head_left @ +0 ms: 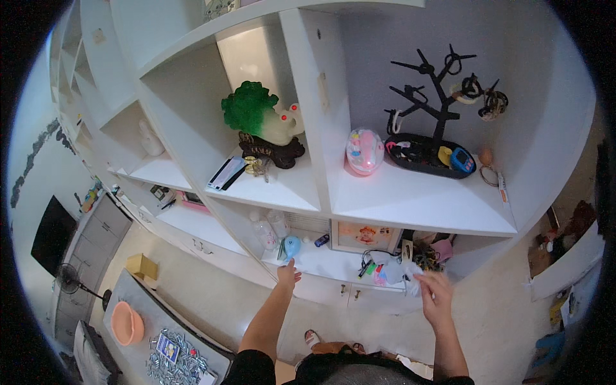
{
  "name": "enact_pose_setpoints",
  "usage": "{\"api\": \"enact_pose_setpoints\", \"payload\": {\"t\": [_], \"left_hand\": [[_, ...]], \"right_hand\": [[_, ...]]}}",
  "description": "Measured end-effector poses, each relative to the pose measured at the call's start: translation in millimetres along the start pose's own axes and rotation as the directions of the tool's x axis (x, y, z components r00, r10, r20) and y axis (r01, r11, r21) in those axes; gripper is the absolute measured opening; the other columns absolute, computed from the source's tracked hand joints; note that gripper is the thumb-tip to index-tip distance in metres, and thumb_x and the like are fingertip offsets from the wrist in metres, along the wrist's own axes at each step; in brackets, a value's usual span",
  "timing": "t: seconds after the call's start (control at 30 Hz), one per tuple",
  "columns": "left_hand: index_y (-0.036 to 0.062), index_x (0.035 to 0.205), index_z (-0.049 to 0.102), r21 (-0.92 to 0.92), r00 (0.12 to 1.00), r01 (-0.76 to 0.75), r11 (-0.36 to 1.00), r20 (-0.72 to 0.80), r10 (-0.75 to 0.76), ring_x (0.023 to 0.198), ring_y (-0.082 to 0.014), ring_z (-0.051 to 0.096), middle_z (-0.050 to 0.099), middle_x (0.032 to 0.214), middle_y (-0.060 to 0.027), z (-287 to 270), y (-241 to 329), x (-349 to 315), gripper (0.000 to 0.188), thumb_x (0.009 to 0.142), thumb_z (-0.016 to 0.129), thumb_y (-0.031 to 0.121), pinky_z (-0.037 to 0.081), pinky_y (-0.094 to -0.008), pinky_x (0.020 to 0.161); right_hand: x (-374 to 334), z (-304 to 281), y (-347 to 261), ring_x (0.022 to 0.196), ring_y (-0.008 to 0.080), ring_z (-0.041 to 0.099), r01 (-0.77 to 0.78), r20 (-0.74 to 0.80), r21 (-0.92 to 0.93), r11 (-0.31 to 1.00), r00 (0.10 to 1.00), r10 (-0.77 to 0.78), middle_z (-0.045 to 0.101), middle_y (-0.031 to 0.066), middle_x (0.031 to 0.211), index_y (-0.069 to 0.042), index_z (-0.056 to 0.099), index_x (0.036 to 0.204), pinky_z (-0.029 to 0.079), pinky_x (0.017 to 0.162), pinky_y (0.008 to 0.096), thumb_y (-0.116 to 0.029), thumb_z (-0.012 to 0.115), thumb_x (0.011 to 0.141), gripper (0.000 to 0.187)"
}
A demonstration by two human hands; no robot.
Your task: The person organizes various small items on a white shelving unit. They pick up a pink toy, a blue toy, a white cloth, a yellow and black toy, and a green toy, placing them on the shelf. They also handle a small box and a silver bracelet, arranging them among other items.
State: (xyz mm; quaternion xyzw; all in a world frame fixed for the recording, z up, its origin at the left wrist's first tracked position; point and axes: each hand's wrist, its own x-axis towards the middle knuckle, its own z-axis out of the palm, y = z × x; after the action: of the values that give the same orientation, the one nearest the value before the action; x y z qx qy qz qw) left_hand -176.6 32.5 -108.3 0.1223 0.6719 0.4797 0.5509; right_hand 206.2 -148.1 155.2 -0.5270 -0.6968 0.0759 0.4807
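Observation:
Left of centre, my left hand [289, 274] is closed, its fingertips at the narrow lower end of a light-blue rounded thing like a small balloon [292, 246]. This thing shows against the lower shelf, beside clear plastic bottles [264, 232]. Farther right, my right hand [436, 295] pinches a crumpled translucent plastic bag [411, 277] at the shelf's front edge. Small colourful items [384, 269] and dark cables lie just left of the bag. A framed picture [366, 235] leans behind them, with a small dark-blue can-like object [321, 240] to its left.
Above stand a green-and-white cabbage ornament [253, 112], a pink round container [364, 152] and a black tree-shaped jewellery stand [441, 115]. The white upright divider [314, 109] separates the compartments. At lower left, a grey table [128, 289] bears an orange bucket [127, 324] and many small metal pieces.

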Motion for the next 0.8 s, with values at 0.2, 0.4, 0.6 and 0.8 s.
{"api": "enact_pose_setpoints", "payload": {"t": [0.2, 0.4, 0.6, 0.8], "left_hand": [[-0.0002, 0.100, 0.047, -0.271, 0.996, -0.012, 0.963, -0.093, -0.014, 0.054, -0.0266, 0.059, 0.058, 0.079, -0.0174, 5, -12, 63, 0.031, 0.086, 0.057, 0.026, 0.052, -0.0382, 0.047], [-0.0056, 0.097, 0.046, -0.335, 0.994, 0.066, 0.940, 0.105, -0.032, 0.059, -0.0256, 0.060, 0.059, 0.077, -0.0179, 15, -22, 43, 0.019, 0.088, 0.050, 0.011, 0.054, -0.0379, 0.054], [-0.0065, 0.095, 0.048, -0.163, 0.934, -0.017, 0.987, 0.349, 0.074, 0.060, -0.0232, 0.060, 0.059, 0.077, -0.0168, 24, -18, -109, 0.017, 0.090, 0.048, 0.010, 0.055, -0.0345, 0.056], [-0.0049, 0.098, 0.048, -0.150, 0.842, -0.119, 0.982, 0.508, 0.180, 0.062, -0.0222, 0.060, 0.060, 0.081, -0.0158, 34, 5, -235, 0.019, 0.091, 0.049, 0.012, 0.055, -0.0346, 0.058]], "right_hand": [[-24, 23, -3, 0.085, 0.0293, 0.058, -0.193, 0.086, 0.018, 0.981, 0.978, 0.191, 0.062, 0.0143, 0.091, -0.007, 0.066, 0.095, 0.046, 0.074, 0.0350, 0.002, 0.057, 0.077, 0.022], [-31, 58, 7, 0.094, 0.0267, 0.058, -0.385, 0.239, 0.142, 0.912, 0.907, 0.346, 0.062, 0.0158, 0.099, -0.004, 0.064, 0.102, 0.045, 0.084, 0.0316, -0.003, 0.054, 0.084, 0.021], [-28, 140, 18, 0.102, 0.0257, 0.055, -0.381, 0.245, 0.326, 0.865, 0.918, 0.312, 0.059, 0.0149, 0.108, -0.004, 0.061, 0.109, 0.042, 0.088, 0.0304, -0.003, 0.051, 0.086, 0.025], [16, 175, -13, 0.115, 0.0333, 0.046, 0.252, 0.288, -0.138, 0.958, 0.935, -0.205, 0.049, 0.0183, 0.123, -0.007, 0.051, 0.121, 0.036, 0.098, 0.0380, -0.011, 0.056, 0.083, 0.039]]}}
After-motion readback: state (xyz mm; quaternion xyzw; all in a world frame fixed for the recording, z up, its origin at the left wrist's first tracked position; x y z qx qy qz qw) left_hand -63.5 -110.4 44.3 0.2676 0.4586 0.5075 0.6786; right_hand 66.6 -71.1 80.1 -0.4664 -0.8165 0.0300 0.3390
